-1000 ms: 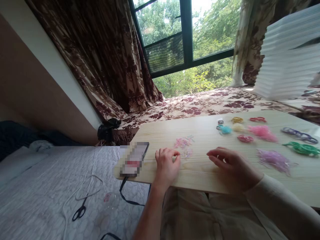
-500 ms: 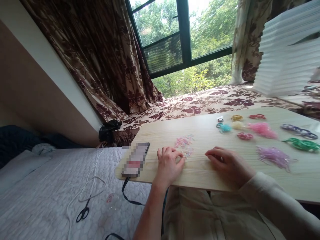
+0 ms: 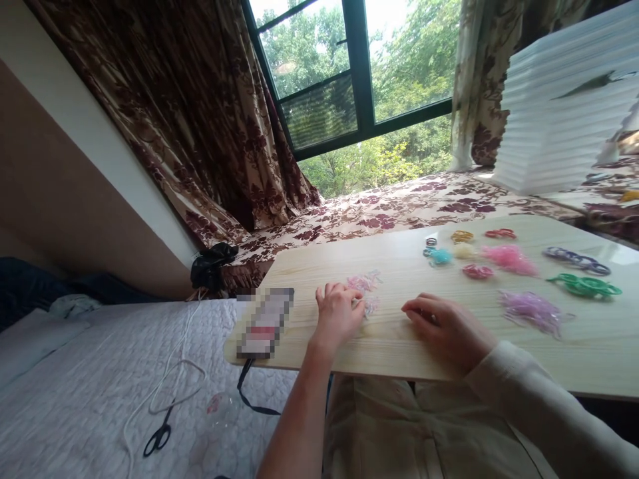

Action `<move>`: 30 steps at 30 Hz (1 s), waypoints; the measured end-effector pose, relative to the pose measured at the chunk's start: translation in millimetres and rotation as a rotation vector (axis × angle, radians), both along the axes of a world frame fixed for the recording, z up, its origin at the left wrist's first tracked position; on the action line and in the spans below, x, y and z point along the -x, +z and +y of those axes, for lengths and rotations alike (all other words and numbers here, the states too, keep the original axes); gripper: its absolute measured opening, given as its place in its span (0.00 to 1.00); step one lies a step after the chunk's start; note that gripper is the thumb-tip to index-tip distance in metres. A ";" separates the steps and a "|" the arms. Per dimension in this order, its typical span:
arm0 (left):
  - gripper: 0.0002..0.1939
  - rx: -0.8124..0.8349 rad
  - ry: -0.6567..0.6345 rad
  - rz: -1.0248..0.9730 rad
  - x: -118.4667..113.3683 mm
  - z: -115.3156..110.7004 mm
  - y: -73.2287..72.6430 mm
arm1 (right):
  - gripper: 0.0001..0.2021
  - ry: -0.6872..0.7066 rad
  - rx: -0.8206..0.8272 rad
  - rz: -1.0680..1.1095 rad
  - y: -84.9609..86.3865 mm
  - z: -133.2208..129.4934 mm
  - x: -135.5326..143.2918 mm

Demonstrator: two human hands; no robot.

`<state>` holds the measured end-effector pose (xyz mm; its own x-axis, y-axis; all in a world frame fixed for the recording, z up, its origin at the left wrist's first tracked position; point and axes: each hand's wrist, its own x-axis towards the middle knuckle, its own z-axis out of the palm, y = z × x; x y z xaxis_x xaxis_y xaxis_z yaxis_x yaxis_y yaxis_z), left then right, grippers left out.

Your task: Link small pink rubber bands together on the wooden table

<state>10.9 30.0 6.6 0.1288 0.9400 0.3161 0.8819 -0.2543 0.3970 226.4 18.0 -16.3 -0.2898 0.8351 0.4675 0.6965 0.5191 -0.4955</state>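
- On the right part of the table (image 3: 504,362), things lay grouped by colour: a lilac pile (image 3: 534,313), a bright pink pile (image 3: 510,259), a turquoise pile (image 3: 440,257) and a cream pile (image 3: 464,251), mostly apart from one another. That much looked done.
- Also there were a green bundle (image 3: 586,286), a purple-and-white bundle (image 3: 576,261) and, farther off, a yellow bundle (image 3: 462,236) and a red bundle (image 3: 500,233); neither hand touched them.
- Left of these, near the table's middle, a pale pink pile (image 3: 363,283) lay loose, with a whitish pile (image 3: 371,305) just on its near side. Their spread pieces seemed to be the part left unfinished.
- The left hand (image 3: 341,313) rested at the left edge of those two piles, thumb and forefinger drawn close; whether a piece was pinched between them could not be told.
- The right hand (image 3: 446,326) lay to the right of the piles, fingers loosely bent and tips close to the thumb; nothing showed in it, though whether the tips met was unclear.
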 end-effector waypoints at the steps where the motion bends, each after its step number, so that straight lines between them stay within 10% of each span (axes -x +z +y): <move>1: 0.07 0.007 0.000 0.003 -0.2 0.2 -0.4 | 0.12 0.000 0.000 0.000 -0.1 0.0 0.0; 30: 0.07 -0.072 -0.037 -0.093 -18.6 -11.5 6.0 | 0.12 0.014 -0.002 0.055 -0.3 0.0 1.1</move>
<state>29.5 18.5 12.6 0.1302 0.9094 0.3950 0.8314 -0.3172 0.4562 225.3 17.9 -16.7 -0.2752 0.8302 0.4848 0.6606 0.5297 -0.5320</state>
